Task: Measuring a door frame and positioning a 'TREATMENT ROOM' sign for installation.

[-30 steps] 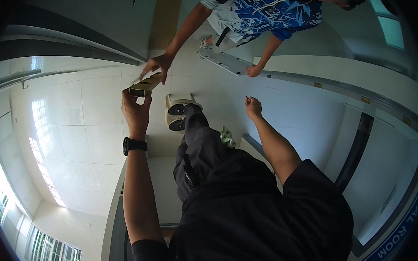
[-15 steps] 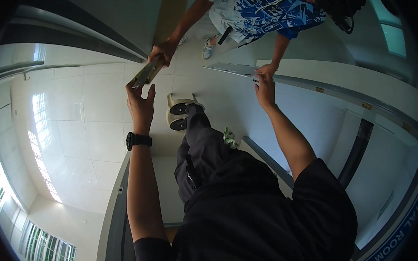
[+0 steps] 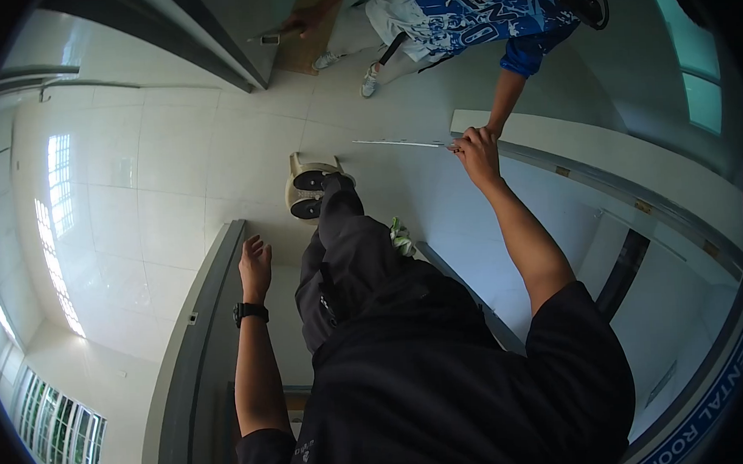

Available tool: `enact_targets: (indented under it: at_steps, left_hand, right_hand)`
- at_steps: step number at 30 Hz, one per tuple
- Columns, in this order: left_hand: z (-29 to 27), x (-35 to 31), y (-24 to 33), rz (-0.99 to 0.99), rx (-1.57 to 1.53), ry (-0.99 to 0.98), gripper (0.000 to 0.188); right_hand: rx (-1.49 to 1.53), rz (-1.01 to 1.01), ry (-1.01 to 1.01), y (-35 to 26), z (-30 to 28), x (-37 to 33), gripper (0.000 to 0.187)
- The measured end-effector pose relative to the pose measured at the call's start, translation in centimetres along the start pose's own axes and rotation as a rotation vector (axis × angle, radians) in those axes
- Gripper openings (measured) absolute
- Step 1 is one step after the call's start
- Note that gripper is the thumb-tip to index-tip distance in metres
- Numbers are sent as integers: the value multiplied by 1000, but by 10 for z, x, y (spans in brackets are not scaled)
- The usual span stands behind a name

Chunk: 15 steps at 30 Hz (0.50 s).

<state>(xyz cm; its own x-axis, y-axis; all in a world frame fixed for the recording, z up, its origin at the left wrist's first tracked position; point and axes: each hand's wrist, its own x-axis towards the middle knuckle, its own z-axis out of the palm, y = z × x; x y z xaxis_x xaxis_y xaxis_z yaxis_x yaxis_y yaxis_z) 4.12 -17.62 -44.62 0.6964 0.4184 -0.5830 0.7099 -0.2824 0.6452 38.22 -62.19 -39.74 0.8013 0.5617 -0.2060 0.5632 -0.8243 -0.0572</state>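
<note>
My right hand (image 3: 478, 154) is raised and pinches the near end of a thin pale panel (image 3: 396, 143), seen almost edge-on, its long side reaching left. Close behind that hand comes the co-worker's forearm (image 3: 508, 100); whether their fingers also grip the panel is hidden. My left hand (image 3: 256, 269), with a black watch on its wrist, hangs empty beside the grey door frame (image 3: 210, 301), fingers loosely bent and apart. At the top, the co-worker's other hand (image 3: 303, 21) has a narrow metal object (image 3: 268, 40) with a squared end.
I stand in black slippers on a beige plastic stool (image 3: 295, 204). The co-worker in a blue patterned shirt (image 3: 477, 9) faces me on the tiled floor (image 3: 173, 193). A grey-framed door (image 3: 642, 207) lies to the right. A crumpled green-white item (image 3: 402, 237) is near my leg.
My left hand has come away from the metal object and dropped toward me. The co-worker has drawn that object up and away. The panel has turned more edge-on in my right hand.
</note>
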Motion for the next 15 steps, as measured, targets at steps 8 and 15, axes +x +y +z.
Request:
enact_targets:
  at_steps: [8,15]
  left_hand:
    - [-4,-34,-2,-201,-74,48,35]
    - [-9,-51,-30,-224,-230,136,33]
  right_hand:
    - [-154,-127,-163,-17,5,28,10]
    - [-3,-409,-116,-73,-93,53,8]
